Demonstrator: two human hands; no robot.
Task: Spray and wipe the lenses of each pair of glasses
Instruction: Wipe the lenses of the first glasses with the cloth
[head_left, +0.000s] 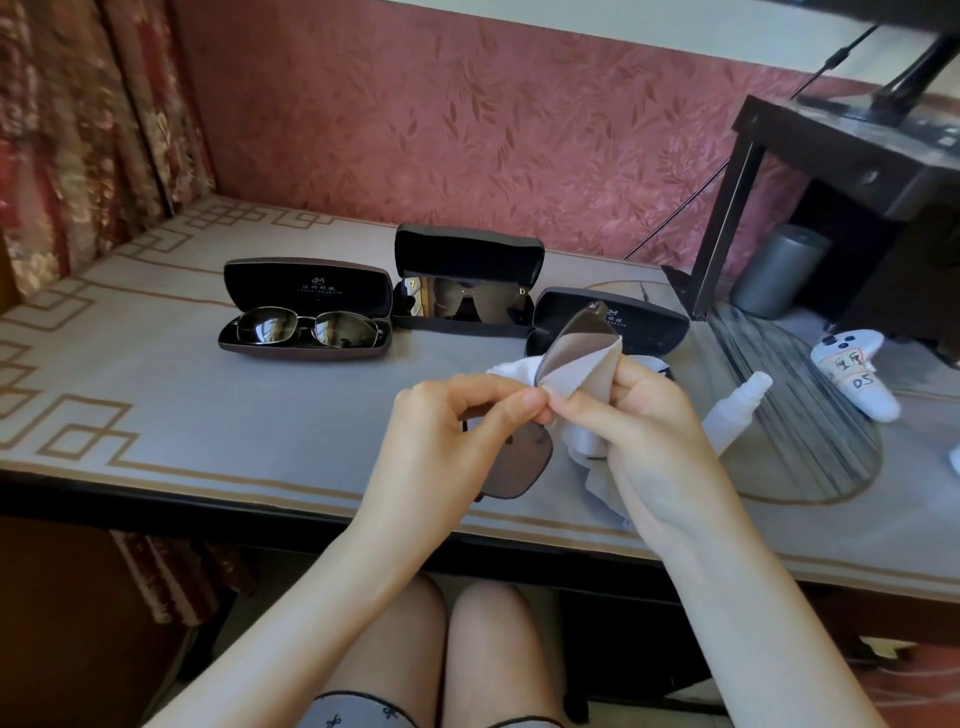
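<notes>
**Tinted glasses held for wiping, lower centre of frame**

The worktop (156, 405) filled the middle band of the frame. Toward its far edge, at upper centre, stood three open hard cases. The left case (306, 283) held metal-framed sunglasses (311, 330). The middle case (467, 252) held dark sunglasses (467, 304) with a gold "D" at each temple. The right case (654, 322) appeared empty. The lids of the left and right cases carried a pale logo resembling "CM" over print too fine to read.

The held glasses (519, 467) sat at centre, above the worktop, one lens low and the other raised inside a folded cloth (582, 364). The left hand (447, 441) had its grip pinched on the frame near the bridge. The right hand (649, 431) had its grip pinched on the cloth over the raised lens.

The glasses were judged light, thin-framed and easily bent or scratched. They were best taken by the bridge or rim, never by the lens face. The cloth looked soft and limp.

A white spray bottle (737, 410) lay on the worktop just right of the hands. A white controller (852, 374) near the right edge bore handwritten labels, apparently "19" and "05".
</notes>
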